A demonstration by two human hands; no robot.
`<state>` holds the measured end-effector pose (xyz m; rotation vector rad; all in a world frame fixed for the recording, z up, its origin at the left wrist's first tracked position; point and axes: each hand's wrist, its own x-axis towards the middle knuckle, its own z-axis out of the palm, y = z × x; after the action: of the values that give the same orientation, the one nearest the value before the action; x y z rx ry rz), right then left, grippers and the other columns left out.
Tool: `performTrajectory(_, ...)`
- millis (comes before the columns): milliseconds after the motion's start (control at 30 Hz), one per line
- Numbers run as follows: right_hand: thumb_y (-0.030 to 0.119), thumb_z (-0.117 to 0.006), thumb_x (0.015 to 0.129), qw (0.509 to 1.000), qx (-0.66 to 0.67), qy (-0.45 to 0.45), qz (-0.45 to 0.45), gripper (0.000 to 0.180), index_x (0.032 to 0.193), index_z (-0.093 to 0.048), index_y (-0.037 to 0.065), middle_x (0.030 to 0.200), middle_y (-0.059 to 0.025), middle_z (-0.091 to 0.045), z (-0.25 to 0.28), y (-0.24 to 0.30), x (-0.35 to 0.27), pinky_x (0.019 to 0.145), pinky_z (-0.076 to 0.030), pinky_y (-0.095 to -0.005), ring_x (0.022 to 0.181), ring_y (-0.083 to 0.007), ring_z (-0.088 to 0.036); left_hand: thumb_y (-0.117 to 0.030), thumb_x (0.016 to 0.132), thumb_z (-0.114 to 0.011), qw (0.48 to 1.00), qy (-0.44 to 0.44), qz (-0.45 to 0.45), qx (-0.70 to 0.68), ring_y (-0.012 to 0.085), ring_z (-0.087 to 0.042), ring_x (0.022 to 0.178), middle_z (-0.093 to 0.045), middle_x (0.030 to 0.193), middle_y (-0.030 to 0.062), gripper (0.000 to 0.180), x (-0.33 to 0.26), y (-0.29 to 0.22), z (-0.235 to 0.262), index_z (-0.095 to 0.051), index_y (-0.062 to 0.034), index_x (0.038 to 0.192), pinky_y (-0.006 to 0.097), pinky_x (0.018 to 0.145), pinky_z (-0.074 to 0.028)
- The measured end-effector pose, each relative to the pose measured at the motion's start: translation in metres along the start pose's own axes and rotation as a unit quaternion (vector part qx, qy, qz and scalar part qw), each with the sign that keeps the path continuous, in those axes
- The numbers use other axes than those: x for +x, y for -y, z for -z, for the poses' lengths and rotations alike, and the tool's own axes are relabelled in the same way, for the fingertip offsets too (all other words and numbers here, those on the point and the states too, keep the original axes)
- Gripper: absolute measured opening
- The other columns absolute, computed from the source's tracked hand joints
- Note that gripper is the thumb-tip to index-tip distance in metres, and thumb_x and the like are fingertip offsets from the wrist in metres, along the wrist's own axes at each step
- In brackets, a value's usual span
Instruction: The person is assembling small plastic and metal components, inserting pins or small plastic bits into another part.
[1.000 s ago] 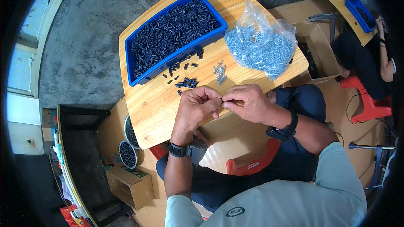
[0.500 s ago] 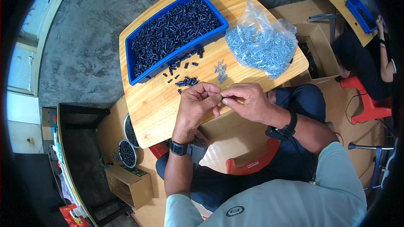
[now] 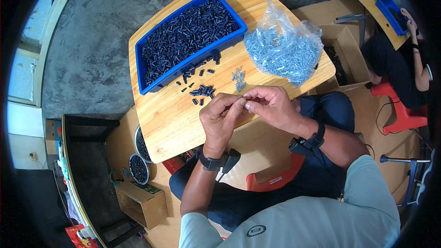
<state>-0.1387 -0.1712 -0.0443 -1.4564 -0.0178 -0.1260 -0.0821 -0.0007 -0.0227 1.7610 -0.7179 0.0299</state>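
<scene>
My left hand (image 3: 219, 118) and my right hand (image 3: 272, 105) meet over the table's near edge, fingertips pinched together. Whatever lies between them is too small and too covered to make out. Just beyond the fingers is a small pile of silvery screws (image 3: 238, 79). To its left lies a loose group of short black cylindrical pieces (image 3: 202, 91), with several more scattered towards the blue bin (image 3: 193, 61). That bin is heaped with black pieces (image 3: 188, 36) of the same sort. A clear plastic bag (image 3: 285, 48) full of silvery screws sits on the right.
The wooden table (image 3: 170, 124) has rounded corners. Right of it stands a cardboard box (image 3: 351, 48) with dark pieces inside. Bowls of black parts (image 3: 138, 167) and another cardboard box (image 3: 142, 203) are on the floor at left. A co-worker (image 3: 409, 64) sits at another table, far right.
My left hand has turned and shifted slightly right, closer against my right fingertips. The dark bit glimpsed between the fingers is now covered. The co-worker's hand has moved to their blue bin.
</scene>
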Motion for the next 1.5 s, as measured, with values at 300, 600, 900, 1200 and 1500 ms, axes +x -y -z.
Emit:
performTrajectory(300, 0.006, -0.072, 0.092, 0.998, 0.056, 0.01, -0.039, 0.02, 0.109, -0.069, -0.005, 0.096, -0.0034, -0.071, 0.008, -0.004, 0.003, 0.075, -0.055, -0.0228, 0.086, -0.006, -0.063, 0.006, 0.084, -0.068, 0.997, 0.007, -0.044, 0.067, 0.0185, -0.068, 0.077, -0.07, 0.091, 0.0129, 0.02, 0.002, -0.012, -0.002, -0.073, 0.0025, 0.103, 0.028, 0.07, -0.055)
performTrajectory(600, 0.007, -0.071, 0.093, 0.989, 0.127, 0.043, -0.066, 0.019, 0.108, -0.068, -0.004, 0.098, -0.0049, -0.071, 0.01, 0.0, 0.006, 0.076, -0.054, -0.0217, 0.089, -0.0077, -0.065, 0.007, 0.079, -0.073, 0.995, 0.007, -0.065, 0.069, 0.0163, -0.068, 0.078, -0.069, 0.094, 0.0108, 0.029, -0.001, -0.01, -0.003, -0.072, 0.0003, 0.107, 0.027, 0.069, -0.055)
performTrajectory(900, 0.006, -0.069, 0.094, 0.987, 0.101, 0.062, -0.112, 0.018, 0.109, -0.069, -0.003, 0.099, -0.0046, -0.071, 0.011, 0.016, 0.007, 0.077, -0.054, -0.0227, 0.088, -0.0077, -0.065, 0.007, 0.074, -0.077, 0.966, 0.007, -0.181, 0.186, 0.0227, -0.07, 0.072, -0.067, 0.092, 0.0125, 0.035, 0.0, -0.005, -0.003, -0.066, -0.001, 0.106, 0.031, 0.063, -0.057)
performTrajectory(1200, 0.007, -0.067, 0.094, 0.983, 0.09, 0.102, -0.122, 0.014, 0.104, -0.07, -0.003, 0.096, -0.0032, -0.071, 0.013, 0.013, 0.008, 0.075, -0.054, -0.023, 0.085, -0.0072, -0.065, 0.005, 0.074, -0.078, 0.966, 0.019, -0.174, 0.187, 0.0197, -0.068, 0.067, -0.066, 0.087, 0.0107, 0.03, -0.005, -0.007, 0.001, -0.066, -0.0013, 0.101, 0.028, 0.057, -0.055)
performTrajectory(1500, 0.01, -0.069, 0.094, 0.993, 0.028, 0.05, -0.102, 0.015, 0.1, -0.071, -0.004, 0.089, -0.0066, -0.073, 0.008, 0.024, 0.005, 0.073, -0.055, -0.0235, 0.082, -0.0074, -0.067, -0.004, 0.083, -0.075, 0.985, -0.021, 0.008, 0.168, 0.0195, -0.068, 0.064, -0.071, 0.088, 0.0107, 0.015, 0.021, 0.0, 0.054, -0.072, 0.002, 0.097, 0.031, 0.057, -0.054)
